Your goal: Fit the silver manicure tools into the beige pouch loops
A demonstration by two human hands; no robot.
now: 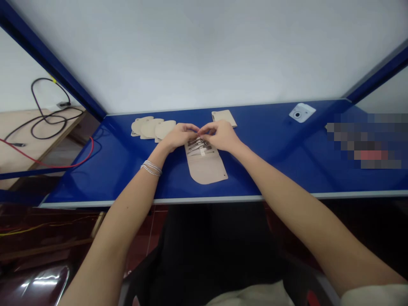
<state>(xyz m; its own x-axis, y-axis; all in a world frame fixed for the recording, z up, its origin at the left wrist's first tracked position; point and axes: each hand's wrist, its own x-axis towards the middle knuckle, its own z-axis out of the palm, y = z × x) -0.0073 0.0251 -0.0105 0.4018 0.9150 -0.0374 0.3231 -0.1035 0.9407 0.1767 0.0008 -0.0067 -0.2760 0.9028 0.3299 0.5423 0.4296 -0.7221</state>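
Observation:
An open beige manicure case (pixel 207 168) lies on the blue table, its rounded flap toward me and a small snap at one corner. Small metal manicure tools (pixel 199 146) sit in a row across its upper part, with a pale band over some of them. My left hand (pixel 182 136) is closed at the case's upper left edge, fingers bent inward. From the other side my right hand (pixel 221 134) pinches at the upper edge, its fingertips meeting the left ones. The fingers hide the far end of the case and what exactly lies between them.
Several closed beige cases (pixel 151 127) overlap at the left, and a folded beige case (pixel 225 117) lies behind my right hand. A white camera-shaped object (pixel 302 112) rests at the back right. Black cable (pixel 47 123) and red cable (pixel 86 159) run at far left. A blurred patch covers the right.

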